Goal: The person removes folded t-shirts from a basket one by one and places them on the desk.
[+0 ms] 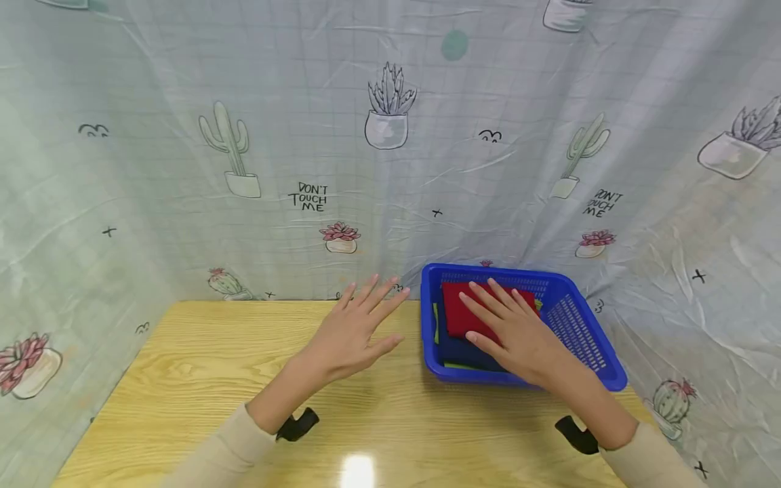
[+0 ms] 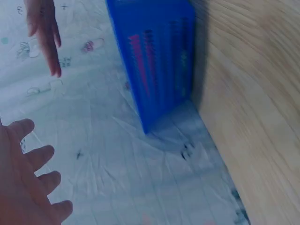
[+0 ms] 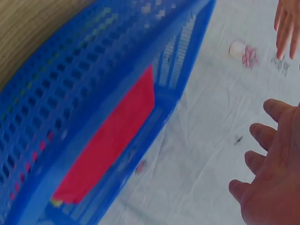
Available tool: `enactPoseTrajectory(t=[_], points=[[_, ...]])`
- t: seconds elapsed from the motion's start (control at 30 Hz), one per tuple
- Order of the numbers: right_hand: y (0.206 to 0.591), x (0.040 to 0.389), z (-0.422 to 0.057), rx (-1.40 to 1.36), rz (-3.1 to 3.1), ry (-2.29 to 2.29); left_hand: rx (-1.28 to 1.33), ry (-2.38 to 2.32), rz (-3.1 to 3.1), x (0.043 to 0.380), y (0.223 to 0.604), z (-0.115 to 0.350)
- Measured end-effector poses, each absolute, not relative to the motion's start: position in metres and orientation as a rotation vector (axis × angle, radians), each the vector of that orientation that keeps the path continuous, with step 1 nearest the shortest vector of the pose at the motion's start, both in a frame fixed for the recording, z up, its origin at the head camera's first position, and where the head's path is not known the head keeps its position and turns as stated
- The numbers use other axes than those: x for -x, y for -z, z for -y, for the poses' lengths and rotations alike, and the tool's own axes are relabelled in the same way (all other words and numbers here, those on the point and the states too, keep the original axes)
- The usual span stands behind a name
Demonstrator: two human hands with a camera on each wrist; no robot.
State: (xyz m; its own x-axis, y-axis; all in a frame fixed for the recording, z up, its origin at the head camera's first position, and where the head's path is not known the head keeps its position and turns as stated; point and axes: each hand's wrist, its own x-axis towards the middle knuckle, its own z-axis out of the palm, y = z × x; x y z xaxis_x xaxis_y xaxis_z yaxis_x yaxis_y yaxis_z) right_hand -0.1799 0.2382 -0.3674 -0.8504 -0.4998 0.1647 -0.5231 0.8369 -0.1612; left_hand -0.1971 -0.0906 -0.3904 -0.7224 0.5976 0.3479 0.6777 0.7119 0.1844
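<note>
A blue plastic basket (image 1: 594,318) with slotted walls stands on the right of the table by the curtain. On top inside it lies a folded red cloth (image 1: 459,315), over a dark navy cloth (image 1: 466,354); strips of yellow-green fabric (image 1: 460,367) peek out beneath. My right hand (image 1: 525,342) hovers over the basket, its fingers spread and straight, hiding part of the red cloth in the head view. Left of the basket, my left hand (image 1: 354,332) is held above the table, fingers spread, holding nothing. The right wrist view shows the right hand (image 3: 272,164) apart from the basket.
The wooden table (image 1: 201,379) has light grain and a bright glare spot near its front. A pale curtain (image 1: 293,122) printed with potted plants encloses the back and sides. Black straps (image 1: 299,425) show at both wrists.
</note>
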Motion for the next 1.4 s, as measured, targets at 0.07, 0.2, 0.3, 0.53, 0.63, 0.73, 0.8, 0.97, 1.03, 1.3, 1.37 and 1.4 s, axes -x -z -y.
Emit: enactPoseTrajectory(t=[0.07,0.2,0.3,0.53,0.63,0.73,0.8,0.97,1.03,1.3,1.37,1.4], points=[[0.365,0.183,-0.246,-0.771,2.917,-0.317,1.033,0.504,2.664,0.202,0.386,0.075],[0.358,0.191,-0.262,-0.698,2.967,-0.328,1.051,0.641,2.689,0.214,0.38,0.046],[0.354,0.198,-0.275,-0.649,2.999,-0.33,1.06,0.753,2.704,0.222,0.375,0.027],[0.355,0.224,-0.306,-0.556,3.08,-0.392,1.014,1.08,2.776,0.241,0.364,-0.011],[0.362,0.236,-0.321,-0.519,3.113,-0.442,0.984,1.173,2.782,0.249,0.364,-0.027],[0.367,0.246,-0.331,-0.508,3.129,-0.489,0.944,1.283,2.772,0.258,0.367,-0.043],[0.369,0.253,-0.335,-0.494,3.163,-0.526,0.896,1.378,2.764,0.266,0.37,-0.053],[0.368,0.273,-0.344,-0.371,3.352,-0.783,0.625,1.63,2.817,0.282,0.378,-0.073],[0.368,0.279,-0.348,-0.276,3.429,-0.992,0.505,1.723,2.885,0.286,0.381,-0.08],[0.386,0.291,-0.364,0.036,3.436,-1.692,0.106,1.942,3.12,0.299,0.392,-0.096],[0.392,0.291,-0.368,0.066,3.419,-1.785,0.052,1.92,3.113,0.3,0.396,-0.098],[0.395,0.291,-0.369,0.092,3.407,-1.817,0.037,1.905,3.105,0.3,0.398,-0.1]])
